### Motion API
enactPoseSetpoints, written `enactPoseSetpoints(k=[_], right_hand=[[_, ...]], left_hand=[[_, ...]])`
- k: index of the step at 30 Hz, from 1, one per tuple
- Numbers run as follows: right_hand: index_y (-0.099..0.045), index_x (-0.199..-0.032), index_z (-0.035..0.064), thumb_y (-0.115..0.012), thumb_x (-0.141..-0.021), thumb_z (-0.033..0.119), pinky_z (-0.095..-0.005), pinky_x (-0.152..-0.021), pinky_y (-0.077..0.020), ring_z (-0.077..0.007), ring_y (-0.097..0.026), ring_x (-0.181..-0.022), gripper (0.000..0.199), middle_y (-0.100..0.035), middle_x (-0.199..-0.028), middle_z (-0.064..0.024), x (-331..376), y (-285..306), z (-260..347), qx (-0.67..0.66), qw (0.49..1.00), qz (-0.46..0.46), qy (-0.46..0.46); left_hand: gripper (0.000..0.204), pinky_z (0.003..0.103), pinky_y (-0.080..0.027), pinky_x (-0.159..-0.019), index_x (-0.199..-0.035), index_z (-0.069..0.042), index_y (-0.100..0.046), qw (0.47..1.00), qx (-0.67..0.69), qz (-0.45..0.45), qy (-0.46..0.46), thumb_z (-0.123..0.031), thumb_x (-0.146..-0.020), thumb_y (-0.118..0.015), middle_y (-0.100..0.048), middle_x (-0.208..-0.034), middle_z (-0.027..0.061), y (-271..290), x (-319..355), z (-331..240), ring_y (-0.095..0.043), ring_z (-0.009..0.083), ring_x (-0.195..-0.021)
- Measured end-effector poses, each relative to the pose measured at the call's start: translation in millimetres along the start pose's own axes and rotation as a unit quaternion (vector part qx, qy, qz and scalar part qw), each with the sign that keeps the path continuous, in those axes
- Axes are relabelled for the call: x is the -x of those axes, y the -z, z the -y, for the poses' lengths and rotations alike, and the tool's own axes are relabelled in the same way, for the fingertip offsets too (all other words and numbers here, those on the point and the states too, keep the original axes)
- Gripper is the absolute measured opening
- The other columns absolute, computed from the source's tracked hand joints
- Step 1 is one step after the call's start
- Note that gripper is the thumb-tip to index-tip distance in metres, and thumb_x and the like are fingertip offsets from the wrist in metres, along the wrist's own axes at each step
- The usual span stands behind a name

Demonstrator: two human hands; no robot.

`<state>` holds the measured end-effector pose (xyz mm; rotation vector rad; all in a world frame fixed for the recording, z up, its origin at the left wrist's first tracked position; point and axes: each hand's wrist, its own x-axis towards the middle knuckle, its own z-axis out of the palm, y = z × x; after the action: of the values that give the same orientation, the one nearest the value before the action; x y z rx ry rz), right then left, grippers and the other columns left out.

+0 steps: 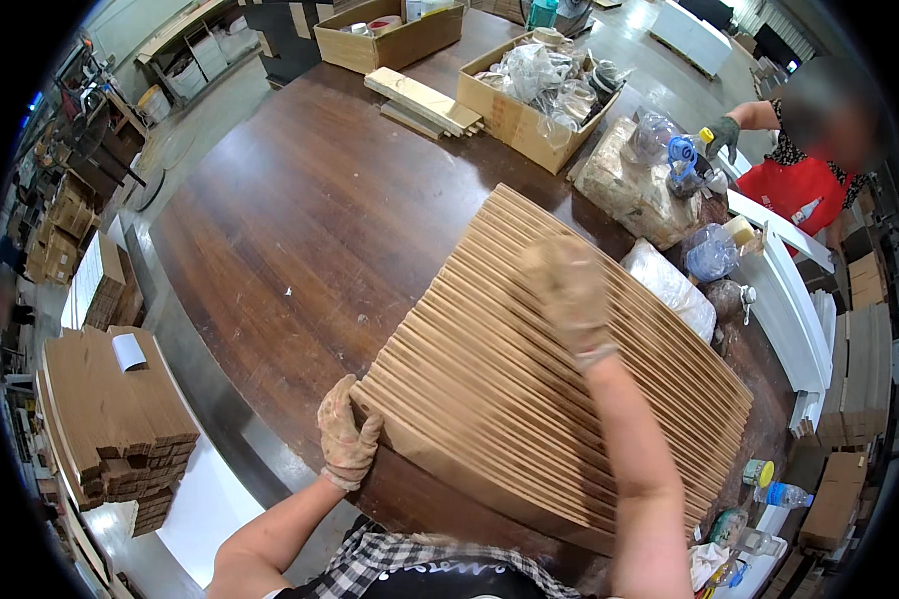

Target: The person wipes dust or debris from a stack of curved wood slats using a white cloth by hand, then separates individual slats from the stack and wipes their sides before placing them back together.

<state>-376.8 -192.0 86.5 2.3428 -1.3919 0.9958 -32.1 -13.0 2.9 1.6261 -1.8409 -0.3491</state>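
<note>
Long light-brown strips (449, 339) lie packed side by side on a dark brown table, forming a wide ridged slab that slants across in front of me. At its near left corner is my left hand (350, 434), in a stained work glove; thumb and fingers are apart and touch the strips' ends. My right hand (569, 295), in a similar glove, is over the middle of the strips. Motion smears its fingers, so their closing, and whether they touch the strips, cannot be made out.
Behind the strips stand a carton of plastic wrap (514, 125), another carton (390, 45) and flat boards (425, 100). Wrapped bundles (634, 180) and bottles line the right. A person in red (784, 190) works beyond them. Stacked brown pieces (120, 409) stand left of the table.
</note>
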Motion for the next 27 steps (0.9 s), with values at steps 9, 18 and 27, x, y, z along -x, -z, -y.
enactPoseSetpoints(k=[9, 18, 27], right_hand=[[-0.057, -0.135, 0.0065, -0.071, -0.091, 0.021, -0.0428, -0.082, -0.0504, -0.0318, -0.059, -0.098, 0.048, -0.060, -0.108, -0.0142, 9.6, 16.1, -71.4, 0.075, 0.985, 0.008, -0.153], [-0.058, -0.129, 0.0080, -0.068, -0.091, 0.024, -0.0436, -0.082, -0.0525, -0.0334, -0.060, -0.099, 0.043, -0.060, -0.109, -0.0159, -34.0, -39.3, -28.7, 0.136, 0.985, 0.101, 0.030], [-0.058, -0.131, 0.0087, -0.071, -0.091, 0.031, -0.0427, -0.083, -0.0531, -0.0312, -0.062, -0.096, 0.047, -0.064, -0.105, -0.0138, -74.9, -71.2, 36.4, -0.066, 0.993, 0.053, 0.086]], left_hand=[[0.073, 0.051, -0.045, -0.097, -0.136, 0.003, -0.046, 0.996, 0.017, 0.053, -0.070, -0.057, -0.096, -0.053, -0.059, -0.124, 0.0253, 23.8, -17.9, 8.6, -0.058, 0.0439, -0.112], [0.068, 0.051, -0.045, -0.094, -0.135, 0.002, -0.047, 0.994, 0.027, 0.049, -0.089, -0.054, -0.097, -0.055, -0.060, -0.121, 0.0236, 22.5, -16.2, 11.5, -0.059, 0.0422, -0.109], [0.065, 0.050, -0.044, -0.094, -0.136, 0.000, -0.047, 0.994, 0.030, 0.066, -0.077, -0.052, -0.097, -0.056, -0.059, -0.123, 0.0214, 28.3, -19.5, 7.3, -0.058, 0.0403, -0.113]])
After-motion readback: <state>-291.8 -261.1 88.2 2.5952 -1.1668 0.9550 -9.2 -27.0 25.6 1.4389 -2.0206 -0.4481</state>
